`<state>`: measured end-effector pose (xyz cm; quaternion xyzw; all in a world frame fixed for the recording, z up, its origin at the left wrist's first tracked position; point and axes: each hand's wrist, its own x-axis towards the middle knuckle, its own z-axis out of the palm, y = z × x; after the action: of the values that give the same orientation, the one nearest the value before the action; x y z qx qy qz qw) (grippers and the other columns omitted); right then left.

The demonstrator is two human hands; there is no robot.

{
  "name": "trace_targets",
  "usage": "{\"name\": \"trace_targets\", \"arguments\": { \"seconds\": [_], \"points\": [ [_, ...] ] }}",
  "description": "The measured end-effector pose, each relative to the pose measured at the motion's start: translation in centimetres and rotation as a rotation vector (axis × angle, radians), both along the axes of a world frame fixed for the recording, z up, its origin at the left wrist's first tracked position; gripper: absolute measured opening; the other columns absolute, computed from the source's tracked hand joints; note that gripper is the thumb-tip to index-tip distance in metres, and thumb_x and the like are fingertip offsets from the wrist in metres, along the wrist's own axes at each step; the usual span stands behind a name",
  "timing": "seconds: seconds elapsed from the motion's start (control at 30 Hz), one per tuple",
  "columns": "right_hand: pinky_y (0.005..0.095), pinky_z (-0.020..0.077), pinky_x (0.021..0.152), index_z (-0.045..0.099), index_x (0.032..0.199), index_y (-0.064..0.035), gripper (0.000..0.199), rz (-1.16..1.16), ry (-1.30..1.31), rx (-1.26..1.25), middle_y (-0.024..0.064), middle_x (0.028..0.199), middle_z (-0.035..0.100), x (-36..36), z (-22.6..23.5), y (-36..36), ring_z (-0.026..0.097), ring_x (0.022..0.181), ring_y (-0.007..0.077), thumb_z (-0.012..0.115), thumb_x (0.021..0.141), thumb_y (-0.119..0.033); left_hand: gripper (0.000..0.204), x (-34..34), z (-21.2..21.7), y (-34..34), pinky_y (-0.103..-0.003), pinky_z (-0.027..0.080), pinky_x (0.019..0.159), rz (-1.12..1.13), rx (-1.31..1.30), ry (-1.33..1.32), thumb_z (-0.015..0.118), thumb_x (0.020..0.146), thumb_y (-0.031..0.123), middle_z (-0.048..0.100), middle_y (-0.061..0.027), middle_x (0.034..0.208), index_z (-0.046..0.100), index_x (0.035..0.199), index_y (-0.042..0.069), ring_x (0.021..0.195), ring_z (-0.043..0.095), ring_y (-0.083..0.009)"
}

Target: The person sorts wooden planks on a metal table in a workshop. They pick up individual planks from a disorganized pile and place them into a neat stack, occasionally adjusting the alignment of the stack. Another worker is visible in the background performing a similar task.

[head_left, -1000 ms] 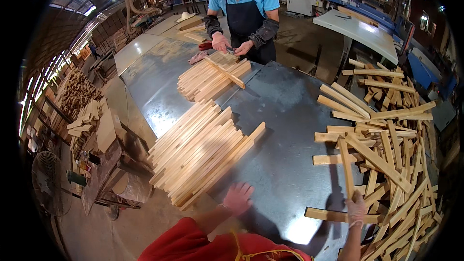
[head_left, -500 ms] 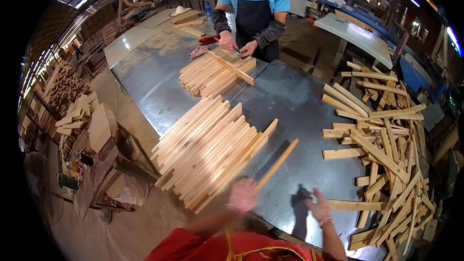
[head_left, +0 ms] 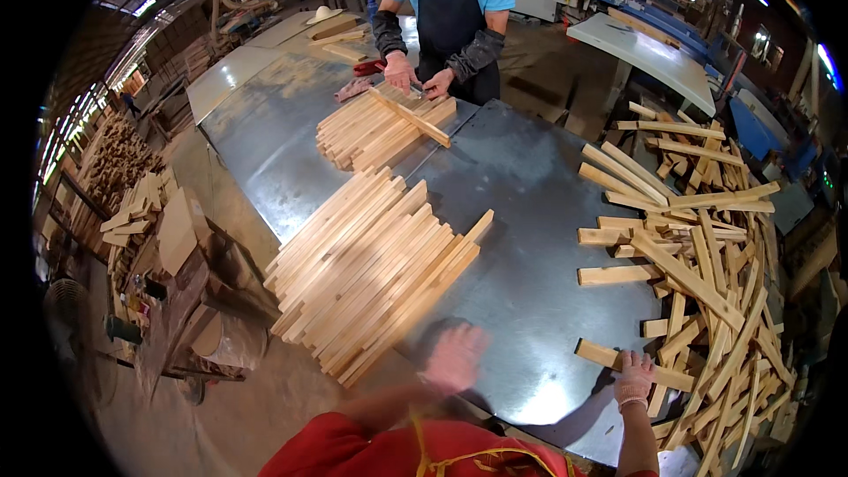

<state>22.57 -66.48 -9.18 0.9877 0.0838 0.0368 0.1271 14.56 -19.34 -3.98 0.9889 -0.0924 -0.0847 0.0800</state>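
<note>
My right hand (head_left: 634, 378) is at the lower right, its fingers closed over a short wooden strip (head_left: 597, 354) at the edge of the loose heap. My left hand (head_left: 455, 358) hovers over the metal table's near side, blurred by motion, fingers apart and nothing in it. Just left of it lies a row of wooden strips (head_left: 367, 274), set side by side on a slant with uneven ends. Both hands look covered by thin, pale gloves.
A jumbled heap of wooden strips (head_left: 707, 300) covers the right side of the metal table (head_left: 539, 185). Across it, a co-worker (head_left: 455, 18) in a dark apron handles a second row of strips (head_left: 375, 132) with one strip laid across. A cardboard box (head_left: 184, 230) stands left.
The strip that was by my left hand is no longer apart from the row; that hand has moved slightly right, empty. My right hand has reached right and taken hold of a strip.
</note>
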Motion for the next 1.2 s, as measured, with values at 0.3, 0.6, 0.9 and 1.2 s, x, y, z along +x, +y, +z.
{"name": "trace_targets", "arguments": {
  "seconds": [0.3, 0.6, 0.9, 1.2],
  "points": [
    [0.0498, 0.0457, 0.106, 0.064, 0.129, -0.012, 0.067, 0.473, 0.204, 0.385, 0.0153, 0.122, 0.065, 5.0, 7.2, 9.7, 0.06, 0.119, 0.0334, 0.081, 0.073, -0.043, 0.081, 3.3, 0.8, -13.0, -0.049, 0.04, 0.113, -0.241, -0.127, 0.205, 0.072, 0.088, 0.043, 0.051, -0.0151, 0.149, 0.043, 0.156, 0.008, 0.139, 0.049, -0.0347],
    [0.0517, 0.0355, 0.123, 0.032, 0.164, -0.0107, 0.108, -0.299, 0.206, 0.14, 0.0162, 0.162, 0.045, 24.6, 13.7, -7.2, 0.033, 0.154, 0.0363, 0.087, 0.072, -0.026, 0.056, -0.8, -1.8, -10.5, -0.046, 0.055, 0.087, 0.034, -0.157, 0.19, 0.079, 0.084, 0.04, 0.068, -0.0138, 0.104, 0.066, 0.128, 0.007, 0.096, 0.07, -0.0339],
    [0.0431, 0.0565, 0.099, 0.061, 0.132, -0.0092, 0.047, -0.104, 0.44, 0.625, 0.0157, 0.113, 0.073, 19.2, 11.5, -0.6, 0.071, 0.105, 0.0345, 0.072, 0.088, -0.021, 0.056, -4.4, -0.5, -5.0, -0.037, 0.049, 0.105, 0.653, -1.136, 0.675, 0.056, 0.103, 0.04, 0.07, -0.0176, 0.129, 0.059, 0.146, 0.004, 0.118, 0.066, -0.0288],
    [0.0318, 0.0556, 0.072, 0.061, 0.125, -0.0068, 0.042, -0.145, 0.854, 1.404, 0.004, 0.096, 0.067, 6.8, -8.8, 19.8, 0.065, 0.082, 0.0162, 0.064, 0.104, -0.043, 0.048, -0.4, 1.3, -2.9, -0.042, 0.052, 0.095, 0.542, -0.939, 0.421, 0.052, 0.102, 0.043, 0.072, -0.023, 0.117, 0.065, 0.127, 0.004, 0.11, 0.069, -0.0367]
  ]
}}
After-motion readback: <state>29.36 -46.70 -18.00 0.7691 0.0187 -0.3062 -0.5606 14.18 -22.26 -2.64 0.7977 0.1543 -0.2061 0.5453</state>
